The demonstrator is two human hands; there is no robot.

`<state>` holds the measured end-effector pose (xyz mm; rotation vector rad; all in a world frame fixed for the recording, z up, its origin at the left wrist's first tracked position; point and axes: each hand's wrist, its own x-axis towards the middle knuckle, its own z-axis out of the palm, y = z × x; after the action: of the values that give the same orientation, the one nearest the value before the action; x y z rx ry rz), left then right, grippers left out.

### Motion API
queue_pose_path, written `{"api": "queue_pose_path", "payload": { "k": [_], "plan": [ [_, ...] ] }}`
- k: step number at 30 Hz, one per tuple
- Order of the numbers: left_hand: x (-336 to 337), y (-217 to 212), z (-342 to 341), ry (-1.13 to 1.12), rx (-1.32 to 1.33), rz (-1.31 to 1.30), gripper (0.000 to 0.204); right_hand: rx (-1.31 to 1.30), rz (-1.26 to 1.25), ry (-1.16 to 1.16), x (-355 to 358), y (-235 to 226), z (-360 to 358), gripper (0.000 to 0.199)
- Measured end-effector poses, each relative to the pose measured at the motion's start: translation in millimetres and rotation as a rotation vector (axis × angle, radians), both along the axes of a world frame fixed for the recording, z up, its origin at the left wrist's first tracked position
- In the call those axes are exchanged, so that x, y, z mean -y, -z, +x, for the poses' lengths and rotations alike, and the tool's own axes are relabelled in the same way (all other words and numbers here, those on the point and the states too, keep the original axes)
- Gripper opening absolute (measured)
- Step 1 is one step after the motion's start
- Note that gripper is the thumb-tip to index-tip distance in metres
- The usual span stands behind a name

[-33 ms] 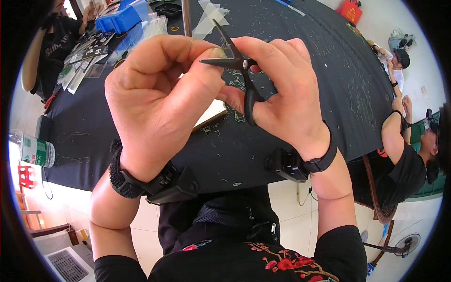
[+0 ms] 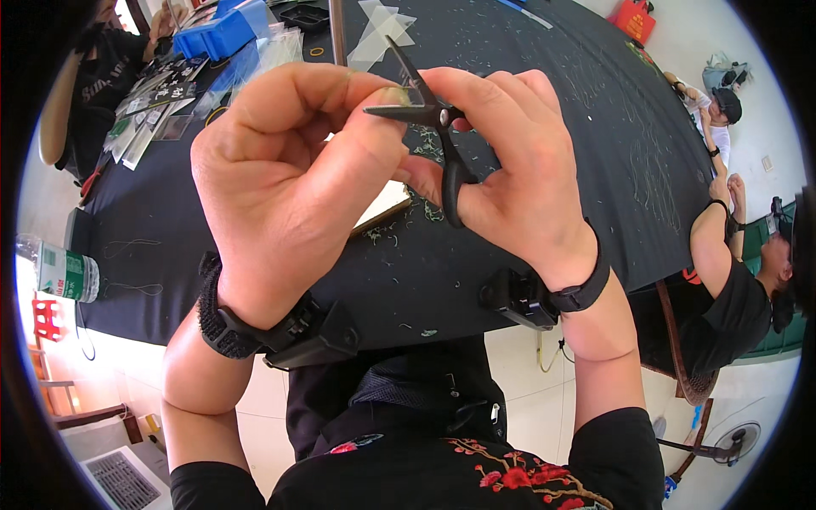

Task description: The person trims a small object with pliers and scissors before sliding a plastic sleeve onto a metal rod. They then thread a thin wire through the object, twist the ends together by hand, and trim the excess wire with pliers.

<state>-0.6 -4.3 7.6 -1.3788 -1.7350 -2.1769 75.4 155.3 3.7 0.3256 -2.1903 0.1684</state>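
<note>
Right hand (image 2: 510,178) grips black snips (image 2: 429,115) (blades parted) — left hand (image 2: 289,187) pinches at the tip.

- Snips (image 2: 433,127) — matt black metal blades, smooth black handle loop, held at the picture's centre.
- Table (image 2: 544,110) covering — dull black cloth, flecked with pale thread scraps.
- Wrist straps (image 2: 586,289) at 5 and 7 o'clock: black, rubbery and woven.
- Clear sleeves (image 2: 382,25) at 12 o'clock, glossy plastic.
- Blue bin (image 2: 217,34) at 11 o'clock, smooth plastic.
</note>
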Motion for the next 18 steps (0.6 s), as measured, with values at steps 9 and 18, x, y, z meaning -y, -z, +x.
{"api": "queue_pose_path", "payload": {
  "k": [9, 18],
  "plan": [
    [-0.9, 2.1, 0.8, -0.074, -0.09, -0.041, 0.014, 0.044, -0.016, 0.019, 1.2, 0.2, 1.6, 0.048],
    [-2.0, 3.7, -1.5, -0.119, -0.154, -0.061, 0.01, 0.071, -0.029, 0.0, -0.4, 2.2, 2.7, 0.046]
  ]
}}
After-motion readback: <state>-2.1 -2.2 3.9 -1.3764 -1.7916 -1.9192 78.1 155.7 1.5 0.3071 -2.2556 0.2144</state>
